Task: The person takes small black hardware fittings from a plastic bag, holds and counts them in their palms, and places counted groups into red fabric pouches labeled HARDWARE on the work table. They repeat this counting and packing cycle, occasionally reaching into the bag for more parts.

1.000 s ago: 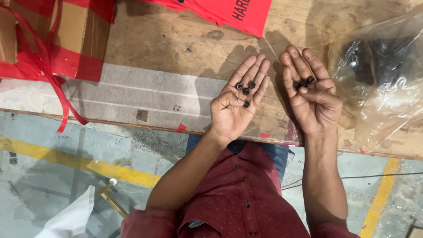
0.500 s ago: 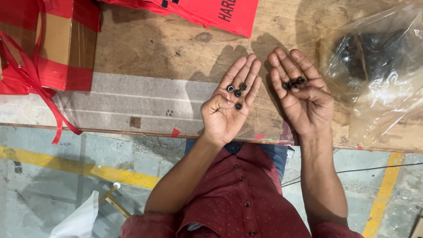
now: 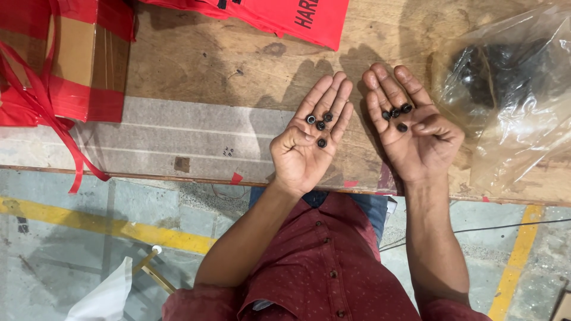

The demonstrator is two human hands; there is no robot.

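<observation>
Both palms lie open and upturned: left hand (image 3: 309,139) cradles four small black nuts (image 3: 320,125), right hand (image 3: 410,128) three more (image 3: 397,115). A clear plastic bag (image 3: 517,89) sits just right.

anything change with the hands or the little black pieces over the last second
Very little. Both open palms drifted slightly up and left in the view, likely the camera shifting too. The left hand still shows four small black rings on its fingers; the right hand still shows about four black pieces. Nothing was picked up or dropped. The clear plastic bag and wooden table stayed put.
</observation>
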